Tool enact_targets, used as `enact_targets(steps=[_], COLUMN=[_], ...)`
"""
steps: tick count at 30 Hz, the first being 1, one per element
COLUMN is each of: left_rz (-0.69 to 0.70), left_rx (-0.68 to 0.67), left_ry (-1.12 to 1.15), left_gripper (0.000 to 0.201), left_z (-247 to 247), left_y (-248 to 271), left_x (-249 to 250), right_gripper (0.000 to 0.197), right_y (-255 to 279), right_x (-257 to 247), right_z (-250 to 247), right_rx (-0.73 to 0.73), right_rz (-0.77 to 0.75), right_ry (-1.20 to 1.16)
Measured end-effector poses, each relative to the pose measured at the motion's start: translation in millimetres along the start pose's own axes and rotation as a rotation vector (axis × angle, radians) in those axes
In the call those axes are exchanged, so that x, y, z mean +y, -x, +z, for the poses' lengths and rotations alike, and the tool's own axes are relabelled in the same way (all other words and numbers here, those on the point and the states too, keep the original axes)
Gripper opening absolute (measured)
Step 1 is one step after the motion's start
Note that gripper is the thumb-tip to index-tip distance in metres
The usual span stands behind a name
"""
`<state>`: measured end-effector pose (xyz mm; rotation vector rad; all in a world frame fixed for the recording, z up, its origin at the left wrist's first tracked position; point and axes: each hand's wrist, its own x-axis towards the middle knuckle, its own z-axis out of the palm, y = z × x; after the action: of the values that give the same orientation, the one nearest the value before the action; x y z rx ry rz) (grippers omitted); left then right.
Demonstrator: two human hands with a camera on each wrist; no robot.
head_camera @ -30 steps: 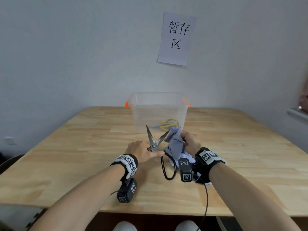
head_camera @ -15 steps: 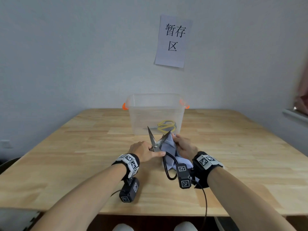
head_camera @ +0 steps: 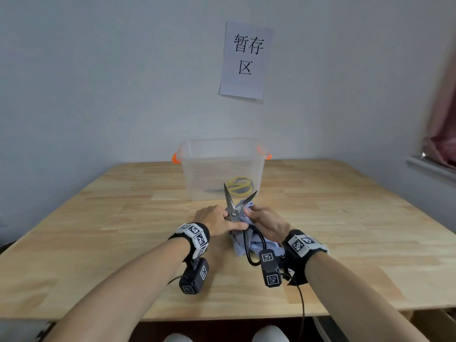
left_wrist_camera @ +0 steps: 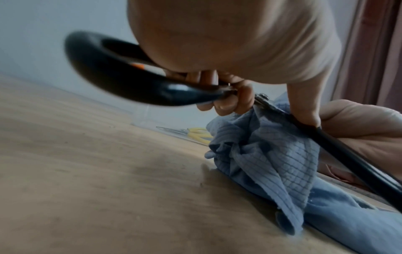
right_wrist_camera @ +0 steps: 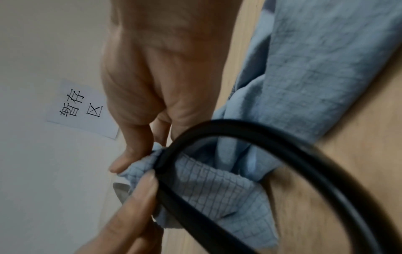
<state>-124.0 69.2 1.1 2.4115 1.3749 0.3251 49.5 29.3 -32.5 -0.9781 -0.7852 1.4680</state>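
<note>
Black-handled scissors (head_camera: 233, 210) stand with blades spread and pointing up, over the middle of the wooden table (head_camera: 98, 243). My left hand (head_camera: 217, 220) grips them at the pivot; its fingers curl round the handle shank (left_wrist_camera: 228, 101), and the black loop (left_wrist_camera: 104, 68) shows in the left wrist view. My right hand (head_camera: 265, 222) pinches a blue checked cloth (head_camera: 240, 240) against the right blade near the pivot. In the right wrist view thumb and forefinger squeeze the cloth (right_wrist_camera: 217, 180) beside the black handle loop (right_wrist_camera: 282, 146). The rest of the cloth (left_wrist_camera: 272, 154) trails onto the table.
A clear plastic bin (head_camera: 222, 166) with orange latches stands behind the hands, holding yellow-handled scissors (head_camera: 239, 186). A paper sign (head_camera: 246, 60) hangs on the wall above it. At the right edge are a ledge and reddish curtain (head_camera: 441, 134).
My right hand has slid the cloth down the right blade from near the tip to the pivot. The left hand and scissors have stayed about where they were.
</note>
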Motion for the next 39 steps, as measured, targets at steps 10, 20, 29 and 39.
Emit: enact_targets(steps=[10,20,29,39], left_rz=[0.011,0.051,0.072,0.052], left_rx=[0.003,0.015,0.12,0.09], left_ry=[-0.071,-0.133,-0.198,-0.195], left_gripper=[0.062,0.063,0.07,0.069], left_z=[0.8,9.9,12.3,15.0], left_y=[1.8,1.2,-1.3,-1.6], left_x=[7.6,0.6,-0.1,-0.6], right_gripper=[0.049,0.047,0.055,0.049], right_y=[-4.7,-8.6,-12.8,-17.9], right_x=[5.0,10.9,5.7,6.9], right_z=[-0.7,4.9,6.4,-2.9], right_rx=[0.08,0.259,0.367,0.46], right_rz=[0.041,-0.198,-0.293,-0.247], right_ry=[0.459,0.775,0.743,0.583])
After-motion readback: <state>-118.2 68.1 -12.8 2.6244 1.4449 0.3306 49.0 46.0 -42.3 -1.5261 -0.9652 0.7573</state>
